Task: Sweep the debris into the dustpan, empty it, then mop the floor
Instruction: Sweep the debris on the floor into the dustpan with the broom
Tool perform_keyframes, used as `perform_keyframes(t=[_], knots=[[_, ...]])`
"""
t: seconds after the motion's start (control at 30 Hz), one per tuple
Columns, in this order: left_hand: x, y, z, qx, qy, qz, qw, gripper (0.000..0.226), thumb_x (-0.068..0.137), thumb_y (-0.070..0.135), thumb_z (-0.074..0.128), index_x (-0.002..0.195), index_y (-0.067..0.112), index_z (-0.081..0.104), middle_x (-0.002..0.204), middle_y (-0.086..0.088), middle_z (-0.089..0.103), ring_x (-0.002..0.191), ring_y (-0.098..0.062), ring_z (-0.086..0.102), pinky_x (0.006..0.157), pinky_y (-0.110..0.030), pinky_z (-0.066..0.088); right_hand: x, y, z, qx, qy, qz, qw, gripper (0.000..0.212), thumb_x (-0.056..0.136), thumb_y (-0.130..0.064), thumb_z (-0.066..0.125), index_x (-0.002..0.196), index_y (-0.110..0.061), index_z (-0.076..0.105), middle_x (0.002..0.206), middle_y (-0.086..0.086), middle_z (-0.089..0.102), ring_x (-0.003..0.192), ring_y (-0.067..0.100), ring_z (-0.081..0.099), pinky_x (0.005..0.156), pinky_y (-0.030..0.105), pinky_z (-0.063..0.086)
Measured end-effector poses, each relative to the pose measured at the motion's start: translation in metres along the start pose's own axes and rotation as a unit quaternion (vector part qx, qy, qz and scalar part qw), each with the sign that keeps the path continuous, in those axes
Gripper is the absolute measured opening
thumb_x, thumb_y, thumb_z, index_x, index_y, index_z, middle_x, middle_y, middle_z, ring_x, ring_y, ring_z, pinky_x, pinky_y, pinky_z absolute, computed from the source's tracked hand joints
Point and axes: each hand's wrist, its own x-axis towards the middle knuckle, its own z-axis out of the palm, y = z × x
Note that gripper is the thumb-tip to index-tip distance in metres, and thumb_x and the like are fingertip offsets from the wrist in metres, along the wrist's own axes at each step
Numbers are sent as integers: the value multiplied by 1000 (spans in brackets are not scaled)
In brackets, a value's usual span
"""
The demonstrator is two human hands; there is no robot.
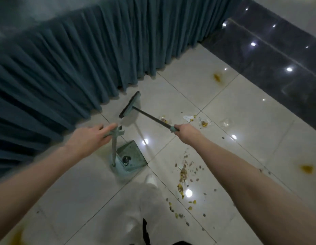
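Head view — right hand (186, 132) (fisted) on broom (130, 105)

One broom (129, 105), one dustpan (131, 153), two hands, three yellow stains.

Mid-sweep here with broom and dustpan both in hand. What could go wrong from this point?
1. The broom head is up by the curtain, away from the debris trail; a wide swing may snag the fabric or scatter crumbs.
2. The left hand seems to hold the dustpan handle only loosely, so the dustpan could tip and spill what it already holds.
3. Sweeping across the yellow spill would likely smear it.
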Motion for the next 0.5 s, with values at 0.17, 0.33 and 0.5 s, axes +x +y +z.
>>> perform_keyframes(t=[0.17, 0.33, 0.5], knots=[[29, -23, 4, -55, 16, -42, 997, 49, 93, 44, 47, 139, 28, 40, 96, -8, 64, 58, -28, 60, 48, -35, 49, 94, -41, -9, -32, -16, -49, 998, 31, 103, -20, 38, 128, -17, 56, 118, 15, 61, 103, 31, 59, 82, 35, 48], [60, -41, 8, -69, 49, -32, 996, 43, 94, 42, 49, 132, 22, 45, 83, -12, 62, 49, -32, 56, 42, -35, 46, 144, -46, -3, -77, -31, -15, 996, 37, 100, -10, 40, 134, -17, 52, 126, 14, 57, 115, 32, 55, 92, 38, 46], [97, -46, 2, -74, 52, 4, 996, 42, 94, 42, 45, 130, 21, 44, 83, -12, 62, 47, -32, 54, 41, -33, 42, 130, 20, -1, -51, -46, 50, 996, 33, 102, -19, 37, 131, -28, 50, 101, 9, 59, 88, 27, 61, 74, 35, 52]])
